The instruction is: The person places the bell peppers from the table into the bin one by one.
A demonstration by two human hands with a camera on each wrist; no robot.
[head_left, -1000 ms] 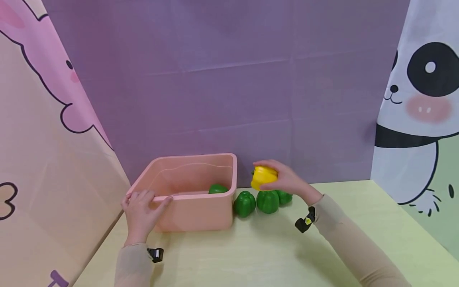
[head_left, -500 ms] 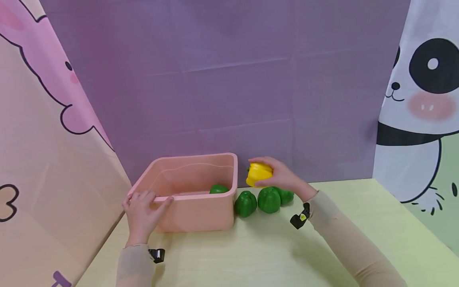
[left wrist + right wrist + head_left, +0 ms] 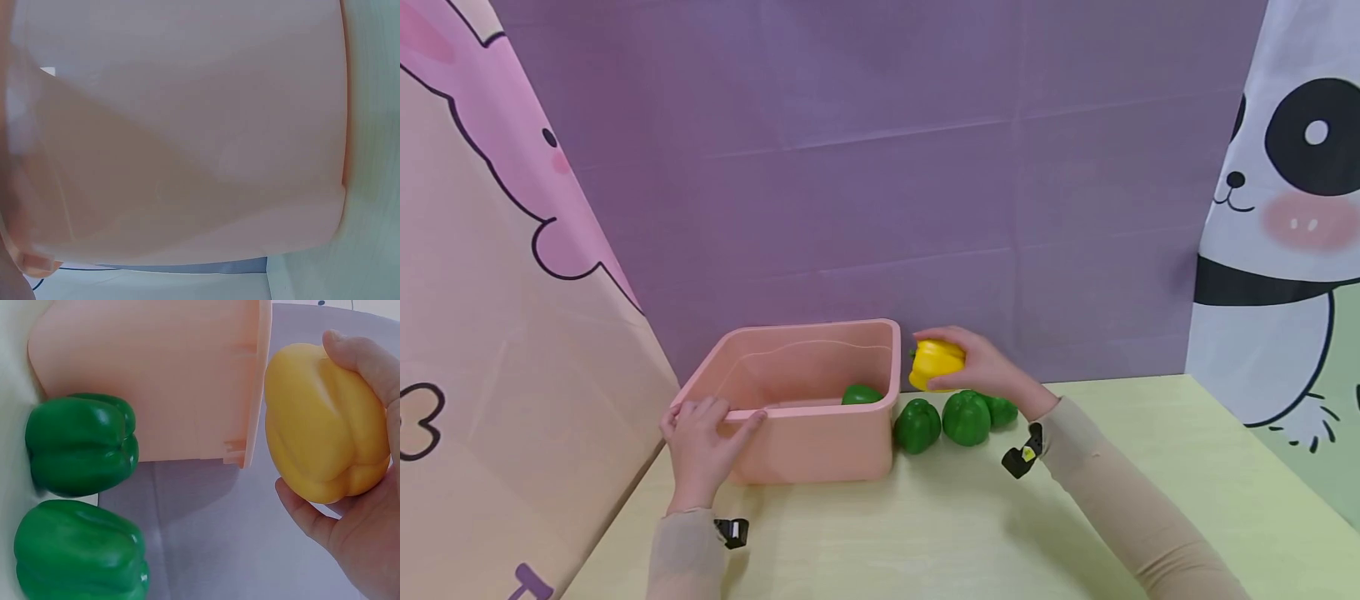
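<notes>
My right hand point(image 3: 988, 367) holds a yellow bell pepper point(image 3: 936, 364) in the air, to the right of a pink plastic bin point(image 3: 820, 448). In the right wrist view the thumb and fingers grip the yellow pepper point(image 3: 322, 425) from opposite sides, with the bin's rim point(image 3: 261, 381) close beside it. My left hand point(image 3: 703, 446) grips the bin's front left rim, fingers over the edge and thumb along the front. Inside the bin a green bell pepper point(image 3: 861, 395) shows partly above the front rim. The left wrist view is filled by the bin's outer wall point(image 3: 187, 137).
Right of the bin, a green pepper point(image 3: 917, 426), a second green pepper point(image 3: 966, 418) and a partly hidden third green pepper point(image 3: 1002, 411) sit in a row on the pale table point(image 3: 925, 533). A purple backdrop point(image 3: 850, 208) stands behind the bin.
My right hand has carried the yellow pepper slightly left and up, closer to the bin. The left hand keeps its hold on the rim; the whole view has shifted slightly.
</notes>
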